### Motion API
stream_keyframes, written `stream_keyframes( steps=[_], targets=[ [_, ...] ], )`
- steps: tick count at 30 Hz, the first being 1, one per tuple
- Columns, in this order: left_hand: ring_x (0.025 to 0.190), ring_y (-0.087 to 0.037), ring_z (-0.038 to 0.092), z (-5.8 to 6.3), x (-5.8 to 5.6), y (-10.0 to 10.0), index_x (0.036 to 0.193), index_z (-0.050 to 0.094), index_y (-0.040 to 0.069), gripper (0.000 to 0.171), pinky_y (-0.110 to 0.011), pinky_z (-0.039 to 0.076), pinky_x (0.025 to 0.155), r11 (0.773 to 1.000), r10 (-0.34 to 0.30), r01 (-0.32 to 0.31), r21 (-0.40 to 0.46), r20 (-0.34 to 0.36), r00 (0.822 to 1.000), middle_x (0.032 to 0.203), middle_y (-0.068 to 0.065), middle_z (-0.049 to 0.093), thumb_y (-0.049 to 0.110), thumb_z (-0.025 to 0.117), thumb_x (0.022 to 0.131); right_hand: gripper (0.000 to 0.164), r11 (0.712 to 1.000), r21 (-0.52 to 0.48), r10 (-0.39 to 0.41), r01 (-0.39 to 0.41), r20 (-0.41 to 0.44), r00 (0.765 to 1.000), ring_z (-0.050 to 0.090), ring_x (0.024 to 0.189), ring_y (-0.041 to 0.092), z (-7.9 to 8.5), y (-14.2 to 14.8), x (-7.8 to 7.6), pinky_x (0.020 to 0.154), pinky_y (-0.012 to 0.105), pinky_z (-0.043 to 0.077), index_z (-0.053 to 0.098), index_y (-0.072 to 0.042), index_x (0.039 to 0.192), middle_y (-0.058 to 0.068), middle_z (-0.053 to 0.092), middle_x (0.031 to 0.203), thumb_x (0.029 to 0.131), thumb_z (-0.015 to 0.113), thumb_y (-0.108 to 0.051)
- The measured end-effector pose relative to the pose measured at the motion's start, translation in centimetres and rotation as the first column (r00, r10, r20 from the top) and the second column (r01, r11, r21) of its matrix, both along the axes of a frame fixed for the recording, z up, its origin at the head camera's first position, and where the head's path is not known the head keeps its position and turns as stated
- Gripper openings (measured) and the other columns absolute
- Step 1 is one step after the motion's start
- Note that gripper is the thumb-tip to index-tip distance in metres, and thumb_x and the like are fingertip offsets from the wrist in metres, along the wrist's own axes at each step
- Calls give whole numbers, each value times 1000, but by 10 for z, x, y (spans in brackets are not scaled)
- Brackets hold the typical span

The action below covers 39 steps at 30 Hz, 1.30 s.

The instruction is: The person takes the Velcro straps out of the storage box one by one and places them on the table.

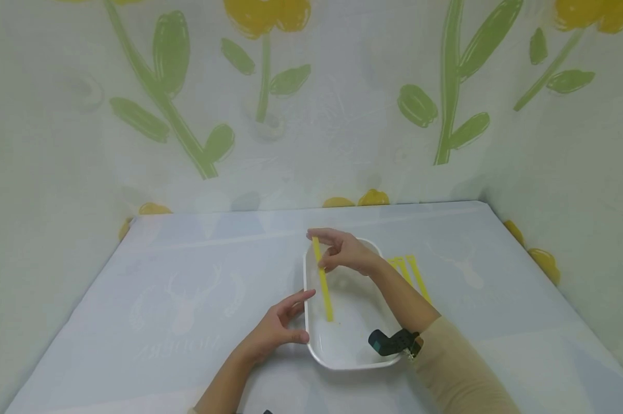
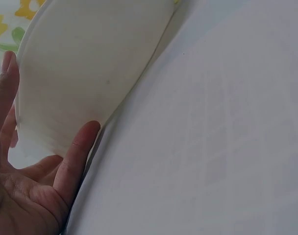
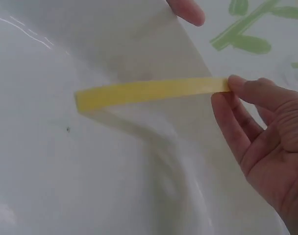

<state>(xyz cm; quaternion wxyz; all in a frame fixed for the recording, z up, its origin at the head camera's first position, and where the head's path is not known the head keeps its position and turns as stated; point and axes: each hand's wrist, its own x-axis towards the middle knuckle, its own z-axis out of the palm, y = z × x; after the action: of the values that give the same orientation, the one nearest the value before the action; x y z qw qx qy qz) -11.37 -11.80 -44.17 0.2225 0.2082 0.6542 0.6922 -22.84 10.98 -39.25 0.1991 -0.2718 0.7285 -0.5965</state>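
Observation:
A yellow strip point(image 1: 326, 296), thin and flat, hangs from my right hand point(image 1: 345, 253), which pinches it between thumb and fingertips. In the right wrist view the strip point(image 3: 144, 93) reaches out over the inside of a white basin point(image 1: 350, 365), its free end near the floor of the basin. My left hand point(image 1: 277, 328) touches the basin's left side with spread, relaxed fingers. The left wrist view has this hand point(image 2: 36, 196) against the pale outer wall point(image 2: 100, 63).
More yellow strips point(image 1: 417, 276) lie on the table to the right of the basin, partly hidden by my right forearm. A pale patterned cloth covers the table point(image 1: 187, 299). Behind it rises a flower-printed backdrop point(image 1: 342, 115).

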Motion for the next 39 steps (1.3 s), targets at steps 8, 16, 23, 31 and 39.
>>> stream_keyframes(
  steps=[8,16,23,31,39],
  targets=[
    [141,-37,23,-1,-2,0,143,40,9,85,-26,41,102,1000,-5,5,1,9,1000,155,-11,24,28,82,71,73,997,-68,41,-45,-51,998,54,81,18,2,0,-1,72,32,57,32,-8,147,16,27,153,82,60,7],
    [141,-35,25,-1,-5,-3,144,41,14,79,-33,39,105,998,5,-5,-59,6,1000,155,-8,26,23,80,76,76,991,-121,54,-57,-27,998,63,85,19,13,0,-2,77,29,56,30,-11,148,11,26,155,82,61,9],
    [141,-35,25,1,-2,-3,143,41,15,78,-34,40,104,999,2,-1,-54,11,1000,155,-7,27,21,80,76,76,994,-104,44,-43,9,999,69,93,23,23,3,1,84,31,54,29,-13,149,6,27,155,84,63,3],
    [142,-31,24,0,-1,0,143,42,13,80,-24,37,105,1000,2,-2,-21,3,1000,154,-7,29,21,81,74,78,998,-62,4,-5,-19,1000,69,95,27,41,14,4,85,38,54,30,-16,149,6,29,154,82,66,1],
    [142,-31,24,0,-2,0,143,41,14,82,-32,34,109,1000,2,-2,-26,-1,1000,154,-5,30,25,82,73,81,998,-56,-11,9,-39,999,69,94,29,56,29,4,86,36,54,26,-16,150,6,24,156,83,67,1]
  ],
)
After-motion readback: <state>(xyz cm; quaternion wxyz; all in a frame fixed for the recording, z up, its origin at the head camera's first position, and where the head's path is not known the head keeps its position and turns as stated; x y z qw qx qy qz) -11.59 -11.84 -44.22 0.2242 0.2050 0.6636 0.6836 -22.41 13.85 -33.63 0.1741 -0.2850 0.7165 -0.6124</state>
